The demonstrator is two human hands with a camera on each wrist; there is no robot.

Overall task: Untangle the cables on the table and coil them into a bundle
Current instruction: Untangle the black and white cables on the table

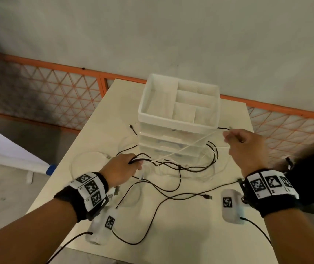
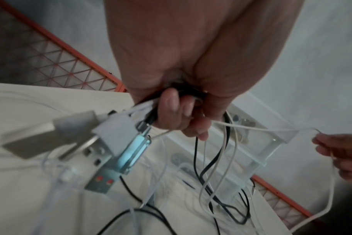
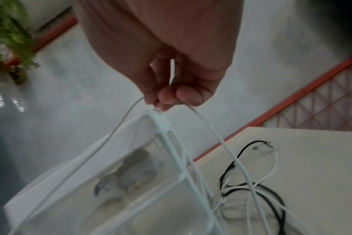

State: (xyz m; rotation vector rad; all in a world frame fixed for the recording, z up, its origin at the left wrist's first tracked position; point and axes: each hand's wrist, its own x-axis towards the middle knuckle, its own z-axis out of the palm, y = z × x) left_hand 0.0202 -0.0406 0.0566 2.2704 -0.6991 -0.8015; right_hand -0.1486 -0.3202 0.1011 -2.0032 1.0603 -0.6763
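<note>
So the white cable (image 1: 186, 147) is pulled into a straight line running diagonally across the head view, from lower left of centre up to the right, crossing in front of the clear drawer unit (image 1: 179, 119). Its low end goes into the left hand (image 1: 122, 169), its high end into the right hand (image 1: 247, 145).

Left hand is clenched around a bunch of cables, both black and white. In the left wrist view the fingers (image 2: 171, 111) are curled round them, and several connector ends (image 2: 129, 152) stick out blurry to the left of the fist, while loose strands hang down below it toward the table.

Right hand pinches the white cable between thumb and fingertips (image 3: 188, 95). In the right wrist view the cable makes a small bend right at the pinch, one side dropping to the lower left, the other down to the right onto the table.

The rest of the tangle, black cables (image 1: 190, 166) mixed with white ones, lies in loops on the white table (image 1: 200, 235) right in front of the drawer unit, between the two hands.

Drawer unit: top tray is split into compartments and I can't tell if anything's in them. The clear drawers hold some blurry stuff I can't identify.
</note>
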